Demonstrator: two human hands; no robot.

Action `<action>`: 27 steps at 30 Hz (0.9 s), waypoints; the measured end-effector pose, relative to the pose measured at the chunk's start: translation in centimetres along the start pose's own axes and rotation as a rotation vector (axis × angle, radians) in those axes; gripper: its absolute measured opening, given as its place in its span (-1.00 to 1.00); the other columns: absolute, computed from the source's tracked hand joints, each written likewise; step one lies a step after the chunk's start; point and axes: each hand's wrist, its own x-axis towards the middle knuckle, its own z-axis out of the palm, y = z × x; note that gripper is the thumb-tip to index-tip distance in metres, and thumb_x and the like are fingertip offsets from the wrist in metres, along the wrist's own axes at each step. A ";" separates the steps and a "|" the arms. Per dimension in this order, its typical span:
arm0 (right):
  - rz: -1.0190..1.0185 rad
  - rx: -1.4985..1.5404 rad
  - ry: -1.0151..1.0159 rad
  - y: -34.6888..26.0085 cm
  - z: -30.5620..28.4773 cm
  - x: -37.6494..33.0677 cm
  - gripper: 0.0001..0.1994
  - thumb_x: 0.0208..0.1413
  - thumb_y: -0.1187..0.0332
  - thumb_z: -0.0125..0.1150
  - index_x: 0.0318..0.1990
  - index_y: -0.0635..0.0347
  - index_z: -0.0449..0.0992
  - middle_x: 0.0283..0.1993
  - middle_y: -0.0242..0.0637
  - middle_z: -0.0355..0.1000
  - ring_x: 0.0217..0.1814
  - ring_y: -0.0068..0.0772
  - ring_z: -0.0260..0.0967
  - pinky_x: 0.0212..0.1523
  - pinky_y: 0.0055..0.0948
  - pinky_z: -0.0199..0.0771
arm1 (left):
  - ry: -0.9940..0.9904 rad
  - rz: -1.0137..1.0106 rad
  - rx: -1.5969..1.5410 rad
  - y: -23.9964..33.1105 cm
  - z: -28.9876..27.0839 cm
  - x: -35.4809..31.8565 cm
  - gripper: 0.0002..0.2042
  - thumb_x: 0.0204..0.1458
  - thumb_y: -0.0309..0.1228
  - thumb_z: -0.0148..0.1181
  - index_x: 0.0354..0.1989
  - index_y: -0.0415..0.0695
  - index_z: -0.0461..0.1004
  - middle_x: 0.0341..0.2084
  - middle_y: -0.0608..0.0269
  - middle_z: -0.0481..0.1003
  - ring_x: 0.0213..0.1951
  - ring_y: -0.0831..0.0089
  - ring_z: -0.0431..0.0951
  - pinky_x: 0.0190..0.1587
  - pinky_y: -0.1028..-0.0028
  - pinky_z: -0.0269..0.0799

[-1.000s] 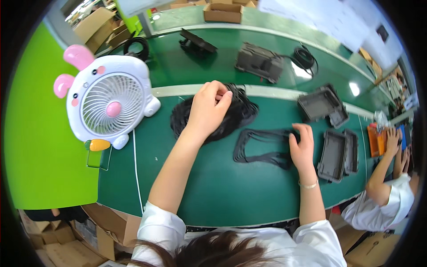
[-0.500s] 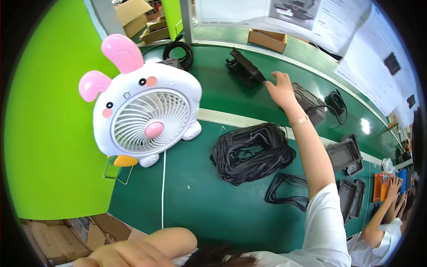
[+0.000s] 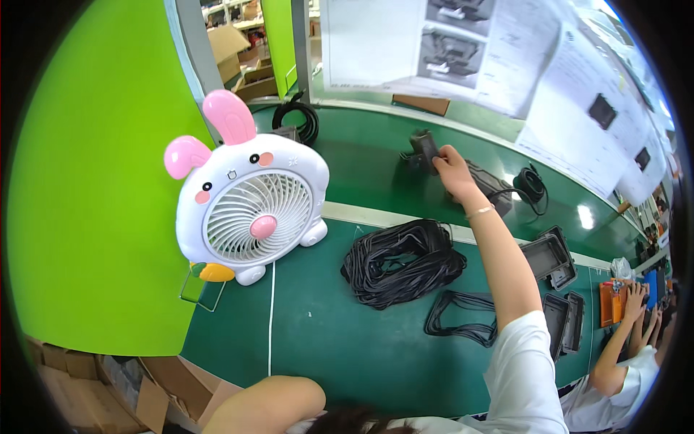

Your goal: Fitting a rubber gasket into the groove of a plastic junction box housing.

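I see my right hand [image 3: 452, 165] closed on the black part [image 3: 425, 147], upper centre; left hand unseen.

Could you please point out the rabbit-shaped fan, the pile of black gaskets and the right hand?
rabbit-shaped fan [image 3: 249, 220]: head view, on the white front grille.
pile of black gaskets [image 3: 401, 262]: head view, middle of the heap.
right hand [image 3: 450, 168]: head view, back of the hand, on a black part.
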 end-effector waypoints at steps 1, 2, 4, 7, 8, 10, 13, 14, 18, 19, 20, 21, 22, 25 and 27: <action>0.011 0.101 0.085 -2.0 -1.5 -1.5 -0.84 0.00 0.38 0.05 -0.34 0.31 0.34 -0.42 -0.16 0.29 -0.30 -0.28 0.25 -0.24 -0.39 0.27 | -0.101 -0.008 0.036 -0.8 -0.1 -0.2 -0.85 0.07 -0.40 -0.08 -0.52 -0.13 0.24 -0.65 0.23 0.28 -0.49 0.45 0.37 -0.29 0.34 0.41; 0.024 0.202 0.165 -3.8 -3.0 -3.3 -0.86 0.04 0.39 0.00 -0.35 0.31 0.33 -0.43 -0.22 0.27 -0.33 -0.38 0.22 -0.27 -0.44 0.26 | -0.198 -0.015 0.070 -1.7 -0.2 -0.2 -0.84 0.08 -0.39 -0.06 -0.53 -0.13 0.25 -0.63 0.23 0.30 -0.49 0.43 0.38 -0.29 0.36 0.41; 0.080 0.455 0.155 -6.1 -6.3 -7.9 -0.89 0.09 0.39 -0.06 -0.37 0.25 0.33 -0.44 -0.38 0.23 -0.37 -0.55 0.13 -0.34 -0.55 0.19 | -0.382 -0.023 0.140 -3.3 0.4 0.8 -0.82 0.08 -0.37 -0.02 -0.54 -0.12 0.27 -0.60 0.24 0.33 -0.48 0.40 0.39 -0.27 0.40 0.41; 0.019 0.602 0.016 -10.1 -9.0 -16.4 -0.96 0.10 0.43 -0.07 -0.36 0.18 0.30 -0.42 -0.50 0.17 -0.37 -0.69 0.04 -0.35 -0.64 0.11 | -0.131 -0.257 0.106 -4.8 1.0 3.4 -0.54 0.21 -0.17 -0.21 -0.20 -0.42 0.42 -0.35 -0.05 0.46 -0.30 0.10 0.47 -0.25 0.30 0.42; 0.070 0.572 0.015 -9.2 -11.1 -20.2 -0.96 0.10 0.43 -0.05 -0.34 0.17 0.28 -0.42 -0.51 0.17 -0.36 -0.71 0.04 -0.34 -0.65 0.11 | 0.100 -0.432 -0.046 -6.5 -0.3 2.8 -0.47 0.20 -0.08 -0.23 -0.21 -0.43 0.42 -0.31 -0.09 0.46 -0.26 0.13 0.48 -0.24 0.30 0.42; -0.022 0.569 -0.168 -11.5 -11.7 -25.7 -0.89 0.07 0.41 0.03 -0.32 0.16 0.23 -0.33 -0.47 0.18 -0.33 -0.64 0.05 -0.28 -0.62 0.13 | 0.668 -0.633 -0.202 -6.1 4.4 5.3 -0.33 0.14 0.07 -0.24 -0.21 -0.48 0.41 -0.28 -0.22 0.46 -0.22 0.13 0.49 -0.12 0.31 0.38; -0.244 0.259 -0.443 -12.8 -12.2 -31.3 -0.85 -0.06 0.58 0.06 -0.33 0.22 0.26 -0.01 -0.11 0.38 -0.01 -0.25 0.33 0.15 -0.15 0.13 | 0.397 -0.575 -0.449 -7.2 5.7 8.2 -0.30 0.10 0.06 -0.21 -0.14 -0.56 0.35 -0.20 -0.34 0.42 -0.12 0.12 0.47 0.10 0.32 0.19; -0.262 0.127 -0.513 -13.1 -12.0 -32.5 -0.82 -0.11 0.60 0.08 -0.33 0.21 0.27 -0.04 -0.16 0.39 -0.03 -0.22 0.34 0.16 -0.10 0.11 | 0.415 -0.574 -0.465 -9.0 7.3 7.9 -0.30 0.10 0.06 -0.21 -0.14 -0.56 0.35 -0.20 -0.34 0.42 -0.12 0.12 0.47 0.10 0.32 0.19; -0.315 -0.328 -0.628 -11.1 -10.3 -36.0 -0.76 -0.28 0.63 0.11 -0.37 0.23 0.31 -0.08 -0.24 0.43 -0.10 -0.19 0.37 0.20 0.02 0.04 | 0.597 -0.412 -0.207 -9.0 10.2 11.2 -0.29 0.15 0.00 -0.39 -0.33 -0.60 0.39 -0.50 -0.15 0.52 -0.43 0.37 0.53 0.24 0.54 -0.23; -0.279 -0.328 -0.618 -10.8 -10.5 -36.7 -0.76 -0.28 0.63 0.11 -0.37 0.23 0.31 -0.08 -0.24 0.43 -0.10 -0.19 0.37 0.20 0.02 0.04 | 0.898 -0.789 -0.388 -7.9 9.8 12.9 -0.28 0.16 0.01 -0.42 -0.39 -0.58 0.42 -0.55 -0.10 0.53 -0.47 0.40 0.53 0.24 0.54 -0.21; -0.273 -0.417 -0.623 -11.0 -10.2 -37.3 -0.77 -0.27 0.58 0.14 -0.36 0.23 0.32 -0.09 -0.23 0.43 -0.10 -0.18 0.37 0.19 0.04 0.04 | 0.906 -0.802 -0.400 -8.1 10.4 12.9 -0.28 0.16 0.01 -0.42 -0.39 -0.58 0.42 -0.55 -0.10 0.53 -0.47 0.40 0.53 0.24 0.54 -0.21; -0.265 -0.511 -0.625 -11.2 -10.1 -37.7 -0.76 -0.25 0.52 0.17 -0.35 0.23 0.32 -0.10 -0.22 0.43 -0.10 -0.18 0.37 0.19 0.05 0.04 | 0.897 -0.818 -0.414 -8.4 11.0 12.8 -0.26 0.15 0.03 -0.43 -0.41 -0.57 0.44 -0.56 -0.08 0.53 -0.45 0.40 0.53 0.12 0.56 -0.03; -0.208 -0.435 -0.607 -11.3 -10.0 -38.3 -0.68 -0.15 0.36 0.21 -0.21 0.25 0.34 -0.20 -0.17 0.42 -0.14 -0.14 0.37 0.16 0.07 0.07 | 0.888 -0.834 -0.427 -8.7 11.5 12.7 -0.24 0.15 0.06 -0.43 -0.43 -0.55 0.45 -0.57 -0.07 0.53 -0.43 0.40 0.54 0.01 0.59 0.15; -0.031 -0.451 -0.628 -13.4 -8.7 -38.3 -0.56 -0.06 0.24 0.20 -0.05 0.28 0.31 -0.30 -0.15 0.39 -0.21 -0.11 0.36 0.11 0.04 0.13 | 0.874 -0.839 -0.501 -9.7 12.2 12.2 -0.22 0.14 0.10 -0.44 -0.41 -0.53 0.45 -0.55 -0.06 0.53 -0.40 0.37 0.55 -0.14 0.59 0.35; 0.004 -0.432 -0.551 -13.9 -7.0 -38.5 -0.47 -0.01 0.20 0.17 0.09 0.27 0.25 -0.35 -0.15 0.35 -0.25 -0.11 0.34 0.06 -0.03 0.17 | 0.822 -0.789 -0.617 -10.5 11.9 11.8 -0.22 0.13 0.13 -0.42 -0.32 -0.53 0.43 -0.48 -0.09 0.52 -0.39 0.32 0.55 -0.21 0.55 0.40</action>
